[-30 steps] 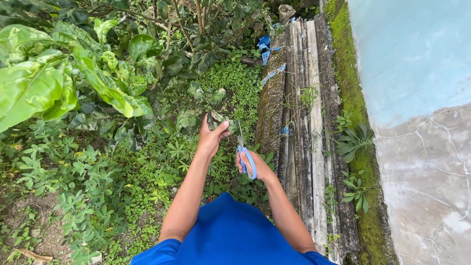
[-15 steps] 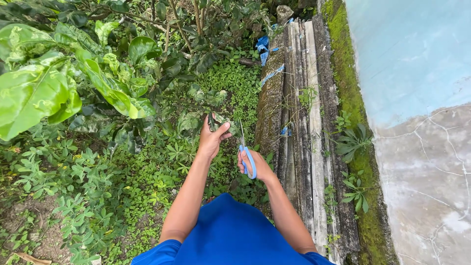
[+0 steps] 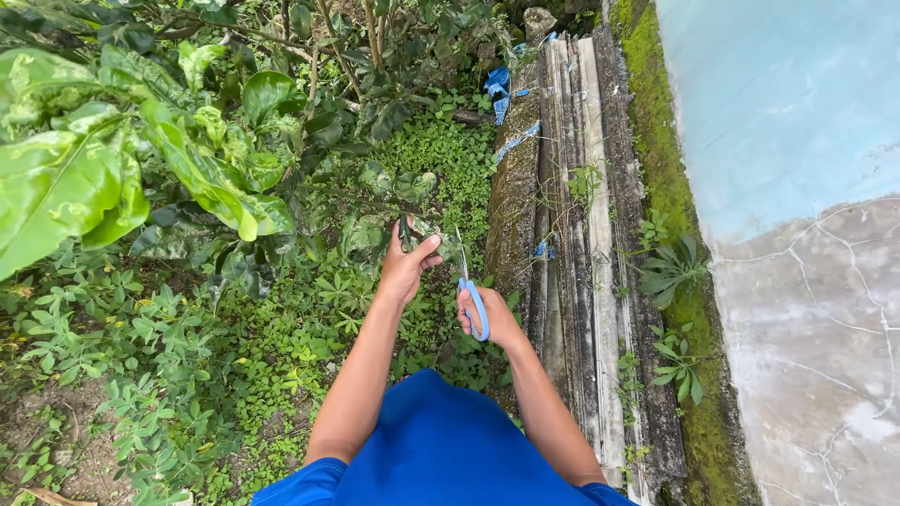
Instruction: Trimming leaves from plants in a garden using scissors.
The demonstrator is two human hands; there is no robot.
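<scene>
Your left hand [image 3: 401,267] still pinches the dark leaf [image 3: 418,232] at 12 o'clock. Your right hand [image 3: 487,314], fingers closed through the blue-handled scissors [image 3: 472,298], has brought the blades back beside that leaf, at its 3 o'clock; the cut looks imminent.

Pale blue cracked wall [image 3: 797,187], mossy stacked boards [image 3: 581,234], leafy ground cover [image 3: 187,356], daylight

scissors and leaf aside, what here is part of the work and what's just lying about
In use:
- scissors, blue handles, in the right hand
- dark mottled leaf, pinched by the left hand

Lying about:
- stacked weathered planks on the right
- blue plastic scraps at the planks' far end
- mossy strip by the pale wall
- big yellow-green leaves at left
- stone at the top
</scene>
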